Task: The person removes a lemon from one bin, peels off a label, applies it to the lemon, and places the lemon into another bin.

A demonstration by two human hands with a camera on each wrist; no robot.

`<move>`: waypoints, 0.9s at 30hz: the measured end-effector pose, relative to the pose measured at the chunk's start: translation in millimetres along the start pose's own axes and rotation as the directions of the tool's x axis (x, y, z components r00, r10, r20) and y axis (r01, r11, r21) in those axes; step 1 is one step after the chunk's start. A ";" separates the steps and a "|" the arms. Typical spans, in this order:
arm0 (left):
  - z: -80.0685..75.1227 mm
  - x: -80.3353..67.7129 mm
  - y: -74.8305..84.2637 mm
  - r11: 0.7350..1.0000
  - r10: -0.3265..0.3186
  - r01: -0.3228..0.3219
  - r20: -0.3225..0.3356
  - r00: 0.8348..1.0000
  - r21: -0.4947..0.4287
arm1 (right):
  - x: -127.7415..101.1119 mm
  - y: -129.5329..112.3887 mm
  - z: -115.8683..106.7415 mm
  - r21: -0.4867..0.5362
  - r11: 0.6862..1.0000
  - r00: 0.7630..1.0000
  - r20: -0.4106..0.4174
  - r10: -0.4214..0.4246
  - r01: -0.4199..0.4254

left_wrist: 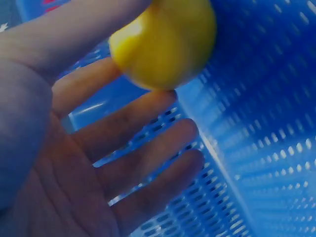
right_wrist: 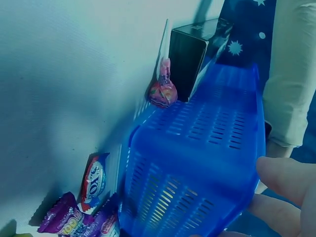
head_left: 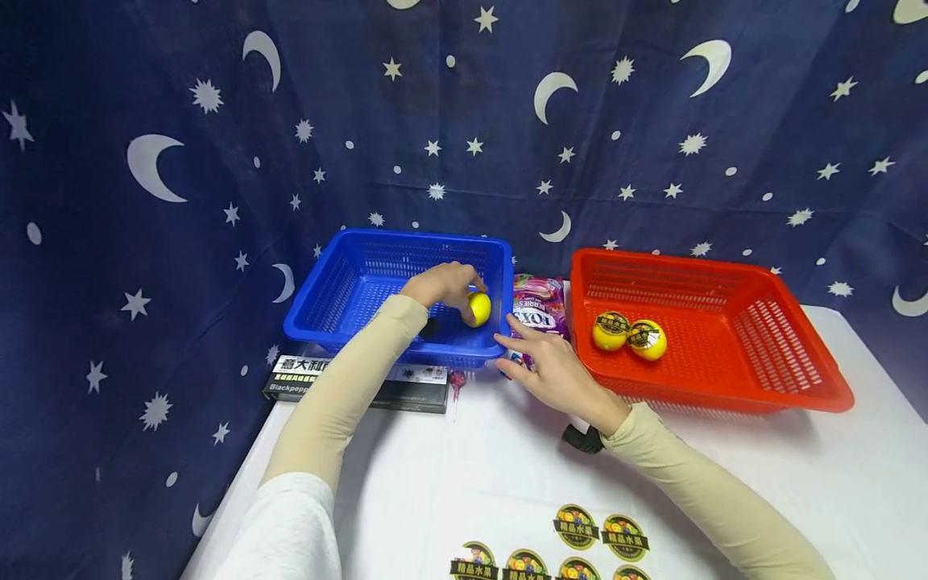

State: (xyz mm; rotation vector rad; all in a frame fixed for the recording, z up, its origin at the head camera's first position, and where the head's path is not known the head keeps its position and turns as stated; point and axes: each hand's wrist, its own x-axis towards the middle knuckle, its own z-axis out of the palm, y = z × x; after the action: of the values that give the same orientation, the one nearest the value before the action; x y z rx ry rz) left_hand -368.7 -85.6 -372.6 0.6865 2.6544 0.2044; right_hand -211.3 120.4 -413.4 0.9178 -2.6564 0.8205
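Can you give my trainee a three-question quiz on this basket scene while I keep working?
1. True or false: the left hand holds a yellow ball inside the blue basket.
2. How many yellow balls lie in the red basket? A) none B) two C) four
3. What lies on the table between the two baskets, just past the right hand?

Key
1. True: in the left wrist view the thumb and fingers pinch the ball over the blue mesh.
2. B: two labelled balls lie side by side.
3. A pink candy bag.
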 end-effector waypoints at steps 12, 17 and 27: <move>9.4 -0.6 6.6 1.000 -0.003 0.003 -0.038 0.999 0.006 | -0.2 -2.7 -0.3 0.018 0.999 0.998 0.032 0.046 -0.047; 6.9 -5.4 5.6 0.999 0.022 -0.017 -0.144 0.989 0.031 | -3.1 -4.0 0.1 0.014 0.998 0.997 0.042 0.068 -0.069; -6.5 -69.7 29.7 0.986 0.164 -0.146 -0.437 0.885 0.073 | -44.5 1.0 -8.8 0.148 0.980 0.991 0.010 0.133 -0.133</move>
State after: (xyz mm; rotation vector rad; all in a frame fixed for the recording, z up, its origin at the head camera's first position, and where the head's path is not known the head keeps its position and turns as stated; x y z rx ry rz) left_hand -302.4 -94.4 -336.5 0.9666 3.0388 0.3978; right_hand -176.9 148.5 -422.8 0.7788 -2.7100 1.0608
